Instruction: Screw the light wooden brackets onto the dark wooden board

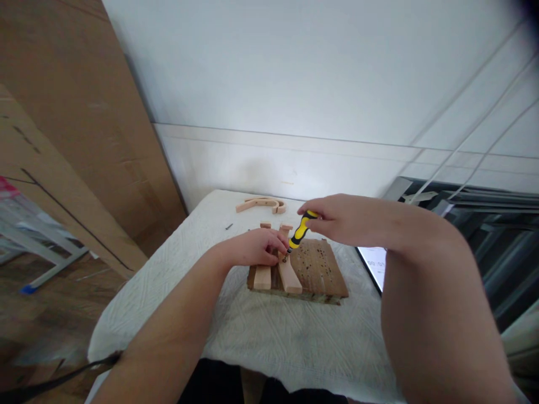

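Observation:
My right hand [325, 217] is closed around the yellow and black handle of a screwdriver [300, 230], which slants down to the left. Its tip meets a light wooden piece [289, 276] with a flared near end, lying on a brown board [318, 268] pitted with holes. My left hand [259, 247] has its fingertips drawn together beside the screwdriver tip; what they pinch, if anything, is too small to make out. Under that hand lies a second wooden piece [263, 278], its middle hidden by the fingers.
Curved wooden pieces [261, 203] lie on the white cloth-covered table [185, 269] near the wall. A small screw-like metal piece [228, 226] rests left of the board. A tablet or phone [373, 261] shows at the right, partly behind my arm. Large cardboard [96, 123] stands at the left.

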`<state>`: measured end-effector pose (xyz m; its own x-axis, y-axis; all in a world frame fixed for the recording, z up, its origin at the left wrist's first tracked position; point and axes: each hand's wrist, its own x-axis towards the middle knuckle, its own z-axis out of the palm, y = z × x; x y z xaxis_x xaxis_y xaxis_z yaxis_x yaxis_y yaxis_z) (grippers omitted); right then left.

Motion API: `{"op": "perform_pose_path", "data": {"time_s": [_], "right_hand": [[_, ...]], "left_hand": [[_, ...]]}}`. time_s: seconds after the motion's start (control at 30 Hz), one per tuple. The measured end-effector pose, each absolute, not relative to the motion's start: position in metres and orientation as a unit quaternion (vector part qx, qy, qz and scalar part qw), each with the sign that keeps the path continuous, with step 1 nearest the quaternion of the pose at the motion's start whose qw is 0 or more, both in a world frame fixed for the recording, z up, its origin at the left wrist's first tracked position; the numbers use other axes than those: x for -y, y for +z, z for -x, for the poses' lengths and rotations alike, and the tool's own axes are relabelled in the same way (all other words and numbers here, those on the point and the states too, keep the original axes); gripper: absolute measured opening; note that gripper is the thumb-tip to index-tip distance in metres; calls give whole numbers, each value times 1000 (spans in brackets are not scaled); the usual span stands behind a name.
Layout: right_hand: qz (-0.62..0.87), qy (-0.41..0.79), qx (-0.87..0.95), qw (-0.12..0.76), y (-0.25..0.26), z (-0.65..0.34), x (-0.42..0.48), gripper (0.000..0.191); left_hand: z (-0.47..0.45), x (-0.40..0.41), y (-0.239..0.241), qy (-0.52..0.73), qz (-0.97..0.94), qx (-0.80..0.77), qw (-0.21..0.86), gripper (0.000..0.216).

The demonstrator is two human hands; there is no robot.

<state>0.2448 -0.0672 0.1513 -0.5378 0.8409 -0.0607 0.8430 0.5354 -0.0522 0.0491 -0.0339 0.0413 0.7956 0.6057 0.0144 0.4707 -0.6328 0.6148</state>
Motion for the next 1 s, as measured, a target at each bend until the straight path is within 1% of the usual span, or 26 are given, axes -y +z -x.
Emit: {"op": "perform_pose_path", "data": {"time_s": [0.1,0.17,0.27,0.4,0.5,0.53,0.6,0.67,0.7,0.83,1.0], "right_hand": [[-571,35,-820,39,149,-241,64,54],[-595,75,-799,43,145,-237,60,60],[-545,87,-833,33,141,-236,58,49],[-492,1,-871,-3,146,-238,65,43],[-482,-21,-876,14,154,-239,73,37],[-493,-15,-869,25,155,-238,74,38],[-531,-2,-847,36,156,-235,74,44],[-552,6,-834,23,154,-232,72,51],[-545,8,-838,12,152,-231,71,51],[-485,8,-874,-26,146,-231,68,34],[-472,-18,-881,-16,149,-237,73,27]], "left_hand": [[-49,34,42,110,-896,-299,308,28],[-49,34,42,115,-894,-301,310,28],[-49,33,40,120,-893,-300,314,29],[-49,34,40,114,-895,-301,307,29],[-49,35,40,110,-898,-304,300,31],[-49,35,41,109,-898,-303,299,31],[-49,35,41,109,-900,-300,297,29],[-50,36,42,106,-902,-299,293,25],[-50,36,43,104,-902,-301,290,24],[-51,36,44,90,-900,-307,298,29],[-50,36,44,85,-897,-312,301,30]]}}
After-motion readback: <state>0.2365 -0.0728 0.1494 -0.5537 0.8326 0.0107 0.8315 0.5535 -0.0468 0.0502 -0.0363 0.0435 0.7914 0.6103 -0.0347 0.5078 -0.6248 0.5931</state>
